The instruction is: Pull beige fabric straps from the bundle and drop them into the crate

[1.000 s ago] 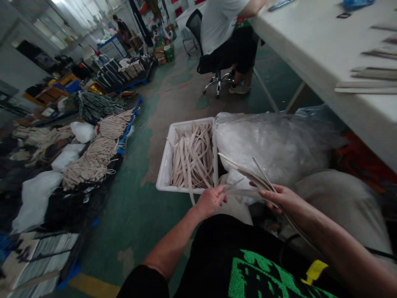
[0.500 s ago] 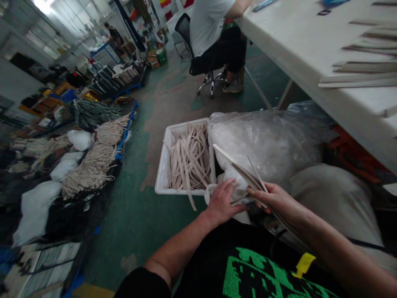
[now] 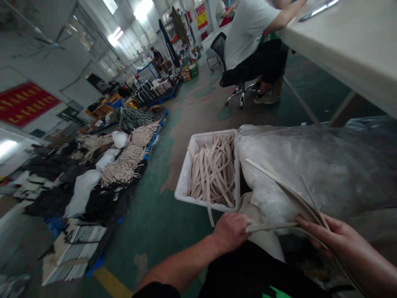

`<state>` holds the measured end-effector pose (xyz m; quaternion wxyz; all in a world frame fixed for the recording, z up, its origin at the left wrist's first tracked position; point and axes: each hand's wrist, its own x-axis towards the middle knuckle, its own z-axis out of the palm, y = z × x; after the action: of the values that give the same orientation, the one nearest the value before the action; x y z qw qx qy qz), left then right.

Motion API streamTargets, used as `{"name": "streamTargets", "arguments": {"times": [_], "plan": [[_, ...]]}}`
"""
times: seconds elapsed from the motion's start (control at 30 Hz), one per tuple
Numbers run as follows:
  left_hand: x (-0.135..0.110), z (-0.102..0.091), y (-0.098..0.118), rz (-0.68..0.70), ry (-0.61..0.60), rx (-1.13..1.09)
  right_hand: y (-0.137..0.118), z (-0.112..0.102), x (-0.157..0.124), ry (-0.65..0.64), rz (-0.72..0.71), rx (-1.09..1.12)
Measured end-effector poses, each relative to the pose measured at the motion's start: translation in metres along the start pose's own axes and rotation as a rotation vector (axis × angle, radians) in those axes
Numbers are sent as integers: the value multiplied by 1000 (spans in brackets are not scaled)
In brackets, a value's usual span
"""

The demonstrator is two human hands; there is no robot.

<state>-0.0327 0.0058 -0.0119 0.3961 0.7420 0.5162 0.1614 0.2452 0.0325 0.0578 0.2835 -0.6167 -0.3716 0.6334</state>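
My right hand (image 3: 333,238) grips a fanned bundle of beige flat strips (image 3: 290,196) over my lap. My left hand (image 3: 231,231) is closed on one strip (image 3: 269,227) from that bundle, pinching its left end. Just ahead on the floor stands a white plastic bin (image 3: 184,182) filled with several more beige strips (image 3: 214,169). One strip hangs over its near rim, close to my left hand.
A big clear plastic bag (image 3: 310,165) lies right of the bin. A white table (image 3: 347,49) runs along the right, with a seated person (image 3: 248,37) on a wheeled chair. Piles of cords and bags (image 3: 120,161) line the floor at left.
The view has tilted up and left. My left hand has closed on one strip end and both hands sit lower in view; the bundle has spread wider.
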Motion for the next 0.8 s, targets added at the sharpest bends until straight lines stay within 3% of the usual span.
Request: {"name": "streamTargets", "arguments": {"times": [0.07, 0.13, 0.17, 0.27, 0.4, 0.53, 0.63, 0.7, 0.8], "plan": [[-17, -9, -19, -87, -97, 78, 1, -8, 6, 11, -7, 15], [-30, -21, -39, -256, -126, -46, 1, -12, 12, -13, 3, 17], [-33, -28, -48, -352, -85, -160, 1, -12, 13, -26, 13, 14], [-27, -56, -69, -599, 183, -449, 1, -3, 14, -54, 60, -16], [22, -113, -84, -672, 351, -446, -5, 28, 10, -136, 82, -104], [97, -193, -87, -654, 484, -355, -23, 64, 8, -260, 25, -161], [142, -242, -91, -639, 586, -262, -30, 74, 11, -263, 29, -298], [154, -252, -98, -639, 627, -217, -27, 67, 15, -201, 50, -361], [142, -225, -110, -635, 618, -231, -13, 39, 22, -107, 87, -310]]}}
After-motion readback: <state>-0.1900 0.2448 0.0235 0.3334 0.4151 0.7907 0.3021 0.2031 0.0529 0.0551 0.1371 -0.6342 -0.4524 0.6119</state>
